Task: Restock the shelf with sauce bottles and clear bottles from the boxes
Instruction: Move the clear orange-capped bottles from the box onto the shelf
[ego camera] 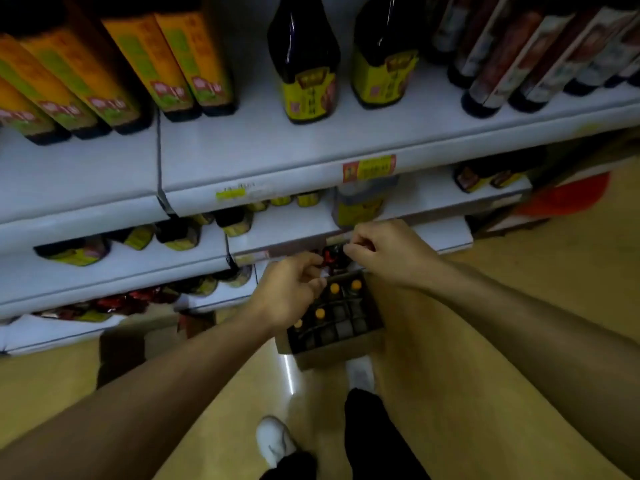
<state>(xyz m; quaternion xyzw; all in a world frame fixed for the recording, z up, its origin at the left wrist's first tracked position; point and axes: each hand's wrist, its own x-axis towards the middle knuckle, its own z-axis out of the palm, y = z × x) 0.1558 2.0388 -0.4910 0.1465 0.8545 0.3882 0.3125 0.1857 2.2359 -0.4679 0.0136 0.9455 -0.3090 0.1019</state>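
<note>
Plainly, both sets of fingers [317,271] are curled around a dark bottle [333,259] with a red wrap at its top, left hand [289,292] and right hand [388,252] pinching it just above the box [341,355]. More orange-capped bottles [334,288] stand in the box's dividers. Likely glass: heavy, stiff, slick, breakable; best gripped low around the body, not the neck.

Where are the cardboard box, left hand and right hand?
cardboard box [346,355]: head view, front wall.
left hand [287,292]: head view, back of hand.
right hand [388,251]: head view, back of hand.
</note>
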